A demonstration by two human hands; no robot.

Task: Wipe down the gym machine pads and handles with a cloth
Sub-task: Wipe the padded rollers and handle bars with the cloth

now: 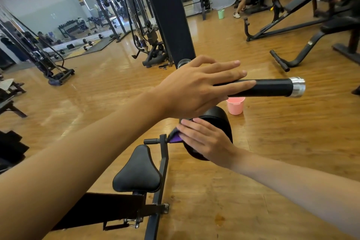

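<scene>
Gripwise, my left hand (196, 87) lies flat and spread over the black handle (261, 87), fingers straight along the bar, resting on it and not closed around it. My right hand (206, 142) holds the purple cloth (175, 138), palm pressing it onto the black roller pad (220, 121) low on the machine, with only a corner of the cloth peeking out from under the fingers.

I judge the wiping is partway: the roller pad is the part being done now. The seat pad (138, 171) nearest me and the handle under my left hand carry no cloth at this moment, and I cannot tell from their sheen whether they are already clean. The handle's silver end cap (298, 86) also looks untouched by the cloth. A small pink bucket (235, 105) stands on the wooden floor (272, 152) just beyond the roller pad.
</scene>
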